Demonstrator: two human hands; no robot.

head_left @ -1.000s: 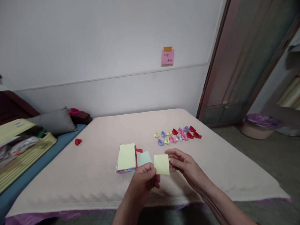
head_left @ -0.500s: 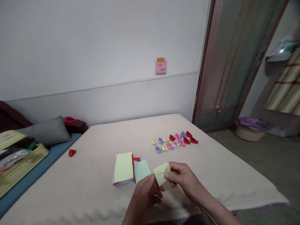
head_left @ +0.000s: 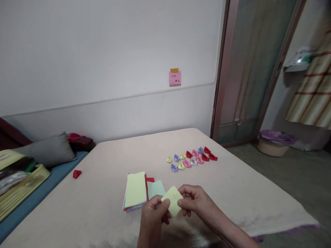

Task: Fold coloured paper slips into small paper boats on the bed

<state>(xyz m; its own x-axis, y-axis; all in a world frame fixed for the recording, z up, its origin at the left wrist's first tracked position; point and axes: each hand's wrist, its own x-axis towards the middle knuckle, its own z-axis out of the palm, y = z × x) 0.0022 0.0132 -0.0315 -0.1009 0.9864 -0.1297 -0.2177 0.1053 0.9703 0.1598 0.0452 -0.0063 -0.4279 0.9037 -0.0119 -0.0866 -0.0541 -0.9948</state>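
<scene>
Both hands pinch a small yellow paper square point(head_left: 172, 202) above the near edge of the bed. My left hand point(head_left: 152, 217) grips its left corner with thumb and fingers closed. My right hand point(head_left: 193, 203) pinches its right side. The paper is tilted, one corner pointing up. Just behind it lie a pale green sheet point(head_left: 155, 188) and a stack of coloured paper point(head_left: 136, 190) with a yellow sheet on top. Farther back sits a cluster of several small folded paper pieces point(head_left: 191, 159) in yellow, purple, pink and red.
A cream cover point(head_left: 232, 182) spreads over the bed. One red folded piece point(head_left: 76, 174) lies alone at the left. A grey pillow point(head_left: 49, 150) and a yellow basket point(head_left: 20, 186) sit on the blue strip at far left. A door point(head_left: 253, 69) and a basin point(head_left: 274, 143) stand at the right.
The yellow square has dropped lower and turned from flat-on to tilted. Both hands have closed in on it. The camera has swung a little to the right.
</scene>
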